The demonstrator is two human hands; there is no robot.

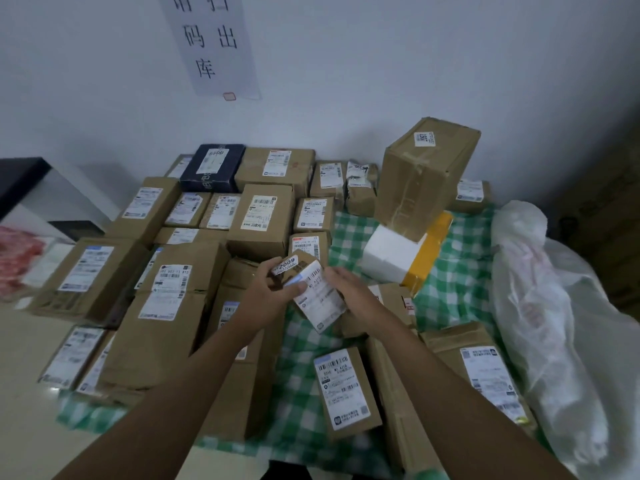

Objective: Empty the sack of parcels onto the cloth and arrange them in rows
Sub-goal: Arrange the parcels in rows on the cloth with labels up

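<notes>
Crumpled white sack [550, 306] beside parcels [256, 220] on checked cloth [460, 289]

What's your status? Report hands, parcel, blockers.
Both hands, left and right, grip small parcel above cloth. Rows built left side. Tall box leaning on foam box; sack lies right.

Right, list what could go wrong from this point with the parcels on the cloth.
1. The tall taped box stands tilted on the white foam box; a nudge could topple it onto the neat rows.
2. The left hand and right hand hold the small labelled parcel in mid-air; it could drop if the grip slips.
3. Bare green checked cloth is scarce, so loose parcels near the white sack may crowd the rows.
</notes>
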